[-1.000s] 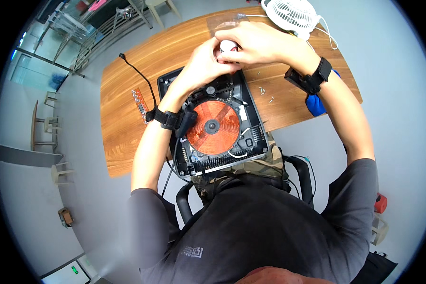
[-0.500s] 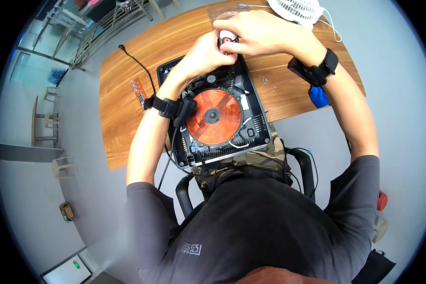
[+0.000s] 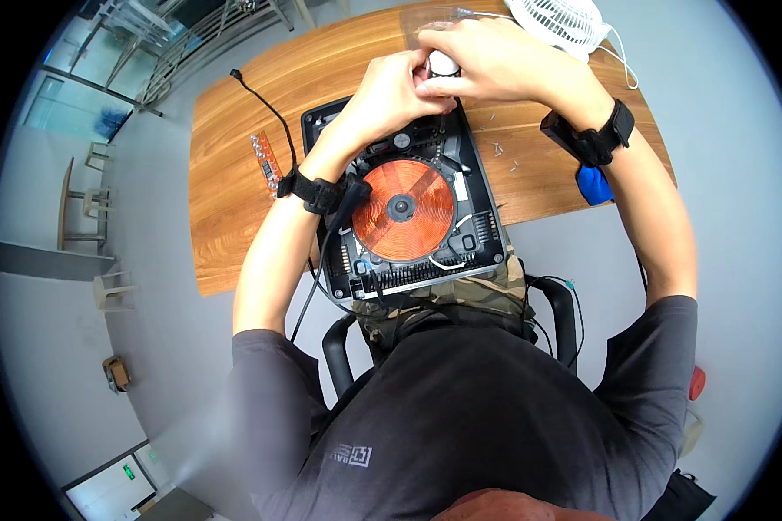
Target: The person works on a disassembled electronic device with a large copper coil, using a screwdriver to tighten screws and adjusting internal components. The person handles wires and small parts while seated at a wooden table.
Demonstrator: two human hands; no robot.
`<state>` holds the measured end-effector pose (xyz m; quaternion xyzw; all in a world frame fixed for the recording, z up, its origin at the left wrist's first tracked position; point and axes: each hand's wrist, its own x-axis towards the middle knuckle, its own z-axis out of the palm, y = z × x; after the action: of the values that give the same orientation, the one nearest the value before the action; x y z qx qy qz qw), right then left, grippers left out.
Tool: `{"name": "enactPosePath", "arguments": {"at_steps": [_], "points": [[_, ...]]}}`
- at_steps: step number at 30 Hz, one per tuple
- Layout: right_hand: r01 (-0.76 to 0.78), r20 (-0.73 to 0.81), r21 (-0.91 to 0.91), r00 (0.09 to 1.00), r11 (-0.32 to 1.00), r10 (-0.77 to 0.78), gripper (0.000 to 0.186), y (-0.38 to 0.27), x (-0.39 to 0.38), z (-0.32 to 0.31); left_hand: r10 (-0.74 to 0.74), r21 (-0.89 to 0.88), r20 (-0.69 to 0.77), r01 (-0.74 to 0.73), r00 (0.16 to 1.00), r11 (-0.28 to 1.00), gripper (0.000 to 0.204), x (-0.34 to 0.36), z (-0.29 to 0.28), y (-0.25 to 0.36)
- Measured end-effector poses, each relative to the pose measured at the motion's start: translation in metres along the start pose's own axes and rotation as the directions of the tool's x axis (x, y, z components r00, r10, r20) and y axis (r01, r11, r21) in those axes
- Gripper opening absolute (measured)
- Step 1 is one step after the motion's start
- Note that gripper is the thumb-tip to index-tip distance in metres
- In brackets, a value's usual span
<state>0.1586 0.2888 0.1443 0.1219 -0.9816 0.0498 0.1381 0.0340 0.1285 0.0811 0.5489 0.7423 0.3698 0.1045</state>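
Above the far edge of the opened induction cooker [image 3: 408,208], both hands [image 3: 447,74] pinch a small white rounded part [image 3: 444,62], seemingly light, smooth and best gripped by its sides.

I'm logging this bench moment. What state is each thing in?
Induction cooker: top cover off, copper coil exposed, lying flat on the wooden table.
Small white object: gripped by both hands.
Left hand: closed on it.
Right hand: closed on it.
Loose screws: scattered on the table.
Fan: lying on the table.
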Motion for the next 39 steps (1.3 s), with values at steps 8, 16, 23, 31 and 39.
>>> {"name": "enactPosePath", "arguments": {"at_steps": [8,16,23,31,39], "points": [[-0.035,0.068,0.081,0.997,0.996,0.030,0.028,-0.001,0.001,-0.001,-0.016,-0.108,0.020,0.018,1.000,0.994,0.043,-0.003,-0.002,0.004],[-0.038,-0.076,0.038,0.996,0.999,0.041,0.046,0.002,0.002,0.010,-0.023,-0.110,-0.034,0.019,0.999,0.994,0.041,-0.007,0.001,0.013],[-0.123,-0.029,-0.056,0.992,0.991,0.122,0.046,0.010,-0.004,0.005,-0.063,-0.133,0.003,0.063,0.998,0.989,0.041,0.005,0.006,0.013],[-0.073,0.072,0.096,0.995,0.993,0.066,0.027,0.002,-0.009,-0.003,-0.082,-0.050,0.049,0.085,0.995,0.995,0.039,0.002,0.002,0.015],[-0.058,-0.001,0.037,0.998,0.998,0.058,0.030,-0.002,0.001,0.012,0.034,0.058,0.010,-0.034,0.999,0.998,0.034,0.000,0.003,0.010]]}}
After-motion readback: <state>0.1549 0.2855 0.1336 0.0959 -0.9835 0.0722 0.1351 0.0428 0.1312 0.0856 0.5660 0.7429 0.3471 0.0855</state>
